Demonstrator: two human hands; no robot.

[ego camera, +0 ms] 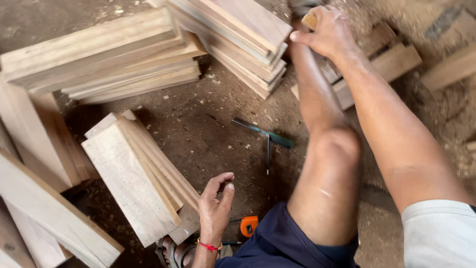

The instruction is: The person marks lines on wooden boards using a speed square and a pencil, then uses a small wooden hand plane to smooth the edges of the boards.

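My left hand (216,204) hovers beside the near end of a stack of pale wooden boards (136,176) on the dirt floor, with fingers curled and apart and nothing in them. A red thread bracelet circles that wrist. Reaching far forward past my bare knee (331,149), my right hand (325,31) closes on a small tan piece of wood (309,20) next to another board stack (243,37).
More board piles lie at the upper left (106,57) and left edge (34,198). A green-handled try square (267,136) rests on the floor. An orange tape measure (249,226) sits by my shorts. Short wood blocks (391,62) and sawdust lie at the upper right.
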